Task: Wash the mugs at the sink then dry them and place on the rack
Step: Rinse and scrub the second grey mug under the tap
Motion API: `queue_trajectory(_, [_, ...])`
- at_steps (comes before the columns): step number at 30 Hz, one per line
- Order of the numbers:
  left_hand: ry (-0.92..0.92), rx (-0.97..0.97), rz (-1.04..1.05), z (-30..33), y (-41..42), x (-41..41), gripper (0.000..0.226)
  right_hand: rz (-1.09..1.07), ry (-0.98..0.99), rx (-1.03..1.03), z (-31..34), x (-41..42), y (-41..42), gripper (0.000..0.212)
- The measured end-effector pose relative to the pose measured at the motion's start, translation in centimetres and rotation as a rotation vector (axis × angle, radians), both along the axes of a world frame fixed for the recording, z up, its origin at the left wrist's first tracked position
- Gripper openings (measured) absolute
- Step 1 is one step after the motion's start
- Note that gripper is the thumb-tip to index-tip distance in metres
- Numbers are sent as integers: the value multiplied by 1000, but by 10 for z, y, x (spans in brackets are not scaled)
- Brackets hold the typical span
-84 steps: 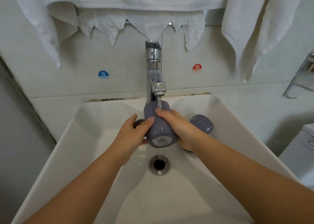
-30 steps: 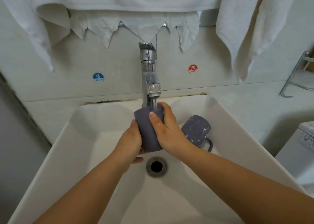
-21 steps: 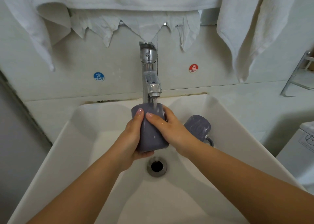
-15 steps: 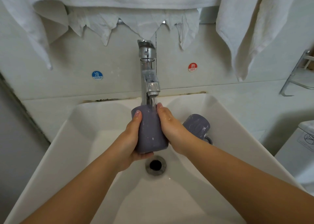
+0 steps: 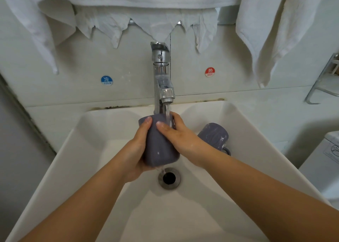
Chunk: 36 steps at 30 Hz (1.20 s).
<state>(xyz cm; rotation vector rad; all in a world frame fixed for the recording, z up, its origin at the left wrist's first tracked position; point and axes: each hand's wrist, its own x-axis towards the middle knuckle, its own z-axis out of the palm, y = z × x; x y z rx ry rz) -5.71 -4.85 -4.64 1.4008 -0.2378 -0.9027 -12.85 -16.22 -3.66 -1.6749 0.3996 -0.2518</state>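
Observation:
A grey-purple mug (image 5: 159, 146) is held under the running chrome tap (image 5: 162, 80), above the drain (image 5: 169, 177) of the white sink (image 5: 77, 150). My left hand (image 5: 136, 153) grips its left side and bottom, thumb up near the rim. My right hand (image 5: 176, 133) wraps round its right side, with the thumb across the front. Water runs over the mug and drips off its base. A second grey-purple mug (image 5: 213, 137) with soap streaks lies on its side against the sink's right wall, behind my right wrist.
White towels (image 5: 266, 30) and a cloth (image 5: 146, 21) hang on the wall above the tap. A metal rack (image 5: 324, 83) is fixed at the right edge. Cold (image 5: 107, 80) and hot (image 5: 209, 72) stickers flank the tap. A white appliance (image 5: 328, 161) stands at right.
The mug went from tilted with its base toward me to nearly upright under the stream. My right thumb has slid across the mug's front; both hands keep hold of it.

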Motion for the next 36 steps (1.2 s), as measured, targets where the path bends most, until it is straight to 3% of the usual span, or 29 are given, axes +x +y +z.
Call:
queue_trajectory(2, [14, -9, -8, 0, 0, -2, 51, 9, -19, -6, -2, -1, 1, 61])
queue_trajectory(5, [38, -25, -26, -1, -1, -4, 59, -69, -63, 2, -2, -1, 3, 52])
queue_trajectory(10, [40, -31, -23, -1, -1, -2, 52, -52, -32, 5, 1, 1, -3, 40])
queue_trajectory(13, [46, -29, -17, 0, -1, -2, 52, 33, -21, 79, -2, -1, -10, 47])
queue_trajectory(19, [32, -25, -34, -2, -3, -6, 49, -115, -57, 1, 2, 2, -4, 36])
queue_trajectory(23, [31, -25, -21, -2, -3, -4, 49, -35, -28, 83, 2, 1, -8, 31])
queue_trajectory(31, [10, -7, -17, -4, -7, -9, 54, -178, -7, -40, 7, 7, -2, 48])
queue_trajectory(36, [18, -3, 22, -3, -7, -7, 56, -41, -2, -5, 5, 1, -5, 36])
